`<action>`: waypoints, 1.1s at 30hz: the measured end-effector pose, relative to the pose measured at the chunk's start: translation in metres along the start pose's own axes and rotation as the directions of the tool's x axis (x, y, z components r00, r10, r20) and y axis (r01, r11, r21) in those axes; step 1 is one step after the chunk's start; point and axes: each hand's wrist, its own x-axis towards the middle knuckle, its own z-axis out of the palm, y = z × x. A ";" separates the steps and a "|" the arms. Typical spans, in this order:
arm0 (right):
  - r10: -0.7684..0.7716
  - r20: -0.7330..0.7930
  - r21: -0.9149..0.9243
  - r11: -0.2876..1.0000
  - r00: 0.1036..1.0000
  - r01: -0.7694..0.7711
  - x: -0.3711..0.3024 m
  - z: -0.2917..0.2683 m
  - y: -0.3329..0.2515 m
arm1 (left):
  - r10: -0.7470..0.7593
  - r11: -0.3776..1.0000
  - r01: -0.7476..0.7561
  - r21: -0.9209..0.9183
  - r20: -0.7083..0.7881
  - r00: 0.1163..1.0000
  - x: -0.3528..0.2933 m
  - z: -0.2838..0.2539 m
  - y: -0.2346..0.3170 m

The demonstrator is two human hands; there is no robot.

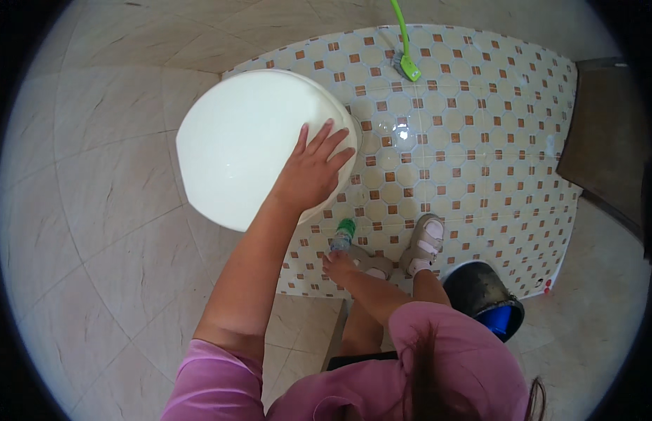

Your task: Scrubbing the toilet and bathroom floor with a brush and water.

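A white rounded toilet lid [235,147] lies closed at the left, beside the wall. My left hand [313,172] rests flat on its right side, fingers spread and pointing away from me. Lower down, my right hand [338,268] is closed around a clear bottle [342,238] with a green top, held above the floor near my feet. The green end points away from me. Part of the bottle is covered by my fingers.
A green long-handled brush [409,67] stands at the far side on the patterned tile floor [466,168], which has wet shiny spots. To my right is a black bucket [477,281] with something blue inside. A brown door [603,133] is at the far right.
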 end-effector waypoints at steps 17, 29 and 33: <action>0.549 -0.236 0.387 0.810 0.802 -0.441 -0.084 -0.071 0.193 | 0.184 0.977 -0.162 -0.138 0.172 0.968 0.080 0.041 0.033; 0.645 -0.281 0.303 0.762 0.711 -0.572 -0.098 -0.117 0.265 | 0.289 0.948 -0.275 -0.162 0.068 0.955 0.082 0.041 0.031; 0.541 -0.484 0.335 0.841 0.688 -0.425 -0.112 -0.093 0.271 | 0.311 0.940 -0.295 -0.171 0.072 0.948 0.084 0.045 0.037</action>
